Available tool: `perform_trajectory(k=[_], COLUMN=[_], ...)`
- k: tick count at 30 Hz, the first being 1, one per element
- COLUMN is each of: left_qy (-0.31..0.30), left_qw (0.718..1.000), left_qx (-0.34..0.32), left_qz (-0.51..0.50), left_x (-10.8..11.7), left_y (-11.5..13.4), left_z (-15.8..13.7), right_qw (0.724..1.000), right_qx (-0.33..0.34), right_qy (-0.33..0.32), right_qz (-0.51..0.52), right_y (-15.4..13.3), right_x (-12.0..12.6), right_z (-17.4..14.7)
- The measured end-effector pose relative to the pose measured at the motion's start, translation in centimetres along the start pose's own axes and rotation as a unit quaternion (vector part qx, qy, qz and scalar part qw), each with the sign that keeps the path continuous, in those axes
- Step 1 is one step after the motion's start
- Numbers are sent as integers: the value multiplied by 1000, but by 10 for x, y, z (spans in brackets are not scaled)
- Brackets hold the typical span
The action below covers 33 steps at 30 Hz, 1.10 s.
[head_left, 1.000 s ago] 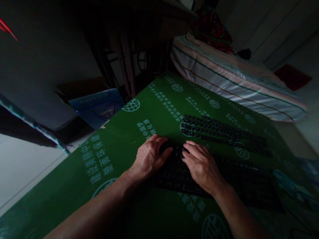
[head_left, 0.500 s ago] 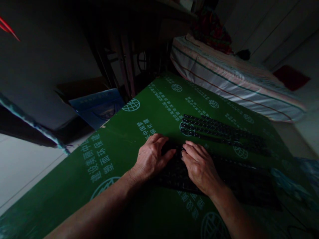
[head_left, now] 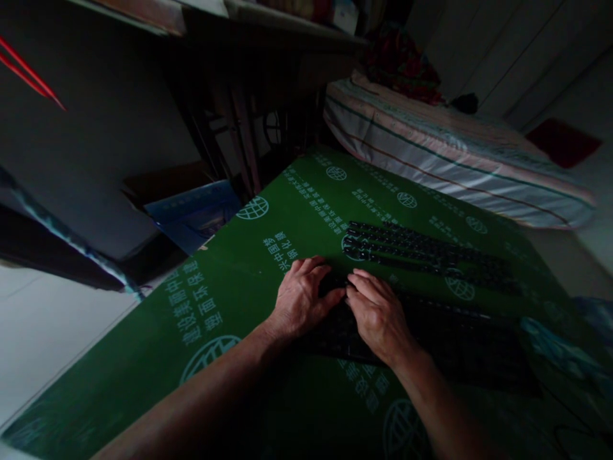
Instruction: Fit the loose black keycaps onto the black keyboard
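A black keyboard lies on the green board, dark and hard to make out in the dim light. Around its far left corner my left hand is closed, thumb stretched toward the other hand. My right hand bends over the same end, its fingertips pressed together close to the left thumb. Whatever sits between the fingertips is hidden. Beyond the keyboard, several rows of small black pieces that look like keycaps are laid out on the board.
A pale blue crumpled cloth lies right of the keyboard, near a thin black cable. Behind the board stand a bed and a dark table. A blue box sits beyond the left edge; a light-blue cord hangs there.
The camera view has tilted slightly, showing more of the dark table top. Both hands stay at the keyboard's far left end, with the fingertips shifted only a little.
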State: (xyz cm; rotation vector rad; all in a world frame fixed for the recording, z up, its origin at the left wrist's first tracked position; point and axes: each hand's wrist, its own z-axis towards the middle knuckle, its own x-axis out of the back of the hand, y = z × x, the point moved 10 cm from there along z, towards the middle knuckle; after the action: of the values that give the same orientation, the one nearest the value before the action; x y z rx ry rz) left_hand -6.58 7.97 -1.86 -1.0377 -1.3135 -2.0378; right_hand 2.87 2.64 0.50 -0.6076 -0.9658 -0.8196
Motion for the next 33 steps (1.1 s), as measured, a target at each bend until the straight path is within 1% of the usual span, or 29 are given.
perform_trajectory(k=[6, 12, 17, 25, 33], left_qy=[-10, -24, -27, -13, -8], left_qw=[1000, 999, 999, 998, 998], left_qx=[10, 23, 24, 51, 50], left_qz=[-4, 4, -5, -27, -40], left_x=[-1, -4, -6, -5, -4], left_y=[0, -3, -4, -4, -3], left_z=[3, 7, 8, 8, 6], right_qw=[1000, 998, 999, 998, 999], right_qx=[-13, -7, -2, -3, 5], right_qy=[20, 39, 36, 35, 30], right_qz=[18, 41, 41, 42, 39], right_y=[4, 4, 5, 6, 6], right_x=[-3, 0, 0, 1, 1], right_z=[-3, -3, -4, -4, -6])
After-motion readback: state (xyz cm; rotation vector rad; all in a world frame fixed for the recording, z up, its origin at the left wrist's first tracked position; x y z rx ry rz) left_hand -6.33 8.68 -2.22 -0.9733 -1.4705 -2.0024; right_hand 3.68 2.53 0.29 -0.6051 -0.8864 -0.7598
